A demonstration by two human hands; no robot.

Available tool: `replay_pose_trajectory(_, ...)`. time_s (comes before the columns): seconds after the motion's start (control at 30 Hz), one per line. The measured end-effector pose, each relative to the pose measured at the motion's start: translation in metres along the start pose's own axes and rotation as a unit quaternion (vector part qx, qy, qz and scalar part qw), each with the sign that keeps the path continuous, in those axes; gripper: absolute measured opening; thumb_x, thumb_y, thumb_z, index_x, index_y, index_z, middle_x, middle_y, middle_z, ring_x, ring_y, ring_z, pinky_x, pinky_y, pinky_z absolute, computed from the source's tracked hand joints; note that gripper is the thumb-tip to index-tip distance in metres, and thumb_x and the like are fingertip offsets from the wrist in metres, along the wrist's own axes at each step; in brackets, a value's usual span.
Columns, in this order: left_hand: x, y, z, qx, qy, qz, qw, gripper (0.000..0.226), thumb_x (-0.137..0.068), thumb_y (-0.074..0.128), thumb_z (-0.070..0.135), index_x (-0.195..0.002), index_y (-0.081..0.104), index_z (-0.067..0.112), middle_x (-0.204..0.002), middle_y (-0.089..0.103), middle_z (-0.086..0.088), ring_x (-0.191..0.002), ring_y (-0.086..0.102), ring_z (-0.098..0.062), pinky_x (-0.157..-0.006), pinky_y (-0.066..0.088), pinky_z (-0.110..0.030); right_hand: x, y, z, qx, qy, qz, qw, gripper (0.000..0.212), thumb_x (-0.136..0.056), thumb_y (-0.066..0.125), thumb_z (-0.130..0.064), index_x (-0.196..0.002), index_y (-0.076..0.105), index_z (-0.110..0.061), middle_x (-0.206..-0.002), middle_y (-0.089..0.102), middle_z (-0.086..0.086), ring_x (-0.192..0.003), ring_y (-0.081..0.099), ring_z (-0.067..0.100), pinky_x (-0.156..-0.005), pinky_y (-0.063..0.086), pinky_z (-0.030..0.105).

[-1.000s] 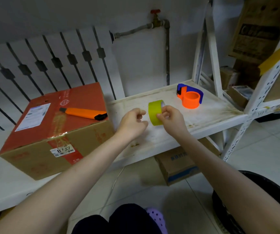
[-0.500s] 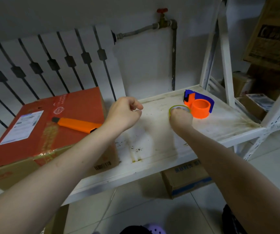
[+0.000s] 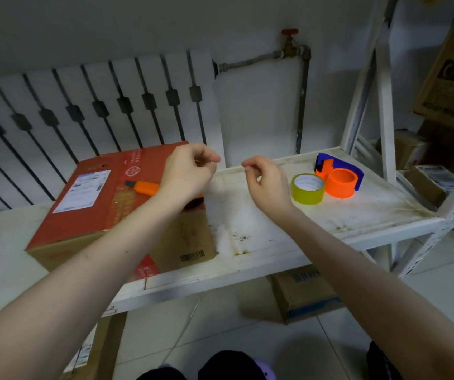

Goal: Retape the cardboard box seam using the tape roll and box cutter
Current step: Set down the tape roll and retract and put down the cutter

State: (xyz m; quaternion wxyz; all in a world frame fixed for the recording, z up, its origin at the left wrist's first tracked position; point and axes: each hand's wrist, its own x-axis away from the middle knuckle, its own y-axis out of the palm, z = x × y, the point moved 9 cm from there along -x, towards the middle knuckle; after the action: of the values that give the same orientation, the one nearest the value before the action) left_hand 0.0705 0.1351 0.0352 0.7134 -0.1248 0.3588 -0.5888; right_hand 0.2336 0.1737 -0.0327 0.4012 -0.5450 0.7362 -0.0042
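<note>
- Right now the left hand [image 3: 188,174] hovers above the near right corner of the cardboard box [image 3: 105,193], fingers curled with thumb and forefinger pinched together; whether a thin strip of tape sits between them, I cannot tell.
- The right hand [image 3: 268,180] is raised over the shelf [image 3: 275,231], loosely curled with thumb meeting fingertip, and grips nothing that shows.
- Just beside the right hand lies the tape roll [image 3: 308,188], flat on the shelf, core hole upward, touching the orange tape dispenser [image 3: 339,176].
- The box cutter [image 3: 142,187] rests on the box's red top, its far end hidden behind the left hand.
- The roll looks light and rigid; it is probably best taken across its outer rim, leaving the other hand to find the loose end, which clings and folds onto itself easily.
- The cutter is stiff and narrow, best taken along its orange body, away from the blade.
</note>
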Motion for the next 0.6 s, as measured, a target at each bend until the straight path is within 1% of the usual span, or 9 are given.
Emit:
replay_pose_trajectory(0.07, 0.003, -0.028, -0.019, -0.001, -0.038, 0.035, 0.999, 0.017, -0.088, 0.056, 0.007, -0.090, 0.069, 0.018, -0.099, 0.063, 0.006, -0.099, 0.057, -0.011, -0.086, 0.044, -0.025, 0.005, 0.010, -0.049, -0.014, -0.037, -0.053, 0.998, 0.021, -0.094, 0.047, -0.020, -0.094, 0.066, -0.013, -0.090, 0.066, 0.001, -0.081, 0.058, 0.016, -0.071, 0.046, 0.031)
replay_pose_trajectory(0.17, 0.009, -0.068, -0.055, 0.003, -0.097, 0.086, 0.992, 0.024, -0.086, 0.052, 0.001, -0.086, 0.066, 0.021, -0.102, 0.061, 0.005, -0.111, 0.056, -0.017, -0.097, 0.044, -0.032, 0.016, 0.041, -0.104, 0.034, -0.089, -0.153, 0.984, 0.030, -0.097, 0.041, -0.032, -0.087, 0.062, -0.014, -0.086, 0.061, -0.001, -0.080, 0.056, 0.018, -0.067, 0.044, 0.033)
replay_pose_trajectory(0.27, 0.018, -0.090, -0.081, 0.002, -0.131, 0.099, 0.986, 0.026, -0.084, 0.050, -0.002, -0.088, 0.065, 0.018, -0.102, 0.061, 0.002, -0.112, 0.056, -0.022, -0.097, 0.044, -0.034, 0.023, 0.071, -0.134, 0.149, -0.137, -0.196, 0.959, 0.039, -0.091, 0.044, -0.050, -0.105, 0.061, -0.018, -0.103, 0.063, 0.003, -0.094, 0.058, 0.022, -0.074, 0.049, 0.037)
replay_pose_trajectory(0.33, 0.024, -0.100, -0.091, 0.000, -0.144, 0.101, 0.985, 0.026, -0.084, 0.050, -0.001, -0.091, 0.066, 0.018, -0.104, 0.062, 0.001, -0.110, 0.057, -0.022, -0.096, 0.046, -0.036, 0.025, 0.089, -0.141, 0.228, -0.145, -0.218, 0.938, 0.045, -0.087, 0.051, -0.052, -0.113, 0.057, -0.016, -0.110, 0.060, 0.006, -0.100, 0.056, 0.026, -0.073, 0.045, 0.036)
replay_pose_trajectory(0.4, 0.030, -0.109, -0.097, 0.005, -0.146, 0.112, 0.983, 0.024, -0.084, 0.051, -0.001, -0.091, 0.065, 0.017, -0.102, 0.063, 0.000, -0.104, 0.058, -0.021, -0.088, 0.048, -0.028, 0.027, 0.104, -0.141, 0.290, -0.134, -0.239, 0.917, 0.043, -0.089, 0.055, -0.046, -0.114, 0.056, -0.012, -0.112, 0.058, 0.010, -0.102, 0.055, 0.029, -0.069, 0.041, 0.036)
replay_pose_trajectory(0.47, 0.035, -0.116, -0.099, 0.024, -0.145, 0.118, 0.982, 0.020, -0.085, 0.053, 0.000, -0.091, 0.063, 0.015, -0.088, 0.062, 0.002, -0.085, 0.059, -0.016, -0.063, 0.046, -0.010, 0.028, 0.111, -0.141, 0.339, -0.128, -0.242, 0.900, 0.035, -0.093, 0.052, -0.038, -0.113, 0.058, -0.009, -0.111, 0.060, 0.012, -0.101, 0.057, 0.030, -0.067, 0.039, 0.035)
replay_pose_trajectory(0.5, 0.038, -0.119, -0.099, 0.036, -0.147, 0.116, 0.982, 0.016, -0.086, 0.054, 0.001, -0.090, 0.063, 0.014, -0.081, 0.059, 0.004, -0.073, 0.057, -0.013, -0.050, 0.043, -0.006, 0.028, 0.111, -0.141, 0.348, -0.126, -0.230, 0.900, 0.032, -0.096, 0.049, -0.033, -0.111, 0.059, -0.007, -0.110, 0.061, 0.012, -0.098, 0.058, 0.030, -0.065, 0.039, 0.034)
replay_pose_trajectory(0.53, 0.042, -0.119, -0.101, 0.050, -0.154, 0.112, 0.980, 0.013, -0.087, 0.055, 0.003, -0.088, 0.062, 0.014, -0.077, 0.057, 0.005, -0.067, 0.054, -0.010, -0.044, 0.042, -0.006, 0.028, 0.108, -0.140, 0.342, -0.120, -0.212, 0.908, 0.029, -0.097, 0.045, -0.029, -0.107, 0.059, -0.006, -0.106, 0.062, 0.013, -0.094, 0.059, 0.030, -0.063, 0.038, 0.033)
replay_pose_trajectory(0.6, 0.047, -0.117, -0.109, 0.088, -0.179, 0.093, 0.975, 0.012, -0.090, 0.055, 0.011, -0.081, 0.061, 0.016, -0.076, 0.060, 0.001, -0.065, 0.056, -0.015, -0.052, 0.049, -0.018, 0.028, 0.094, -0.137, 0.261, -0.071, -0.182, 0.945, 0.030, -0.099, 0.037, -0.028, -0.095, 0.058, -0.007, -0.091, 0.063, 0.011, -0.080, 0.059, 0.030, -0.059, 0.038, 0.033)
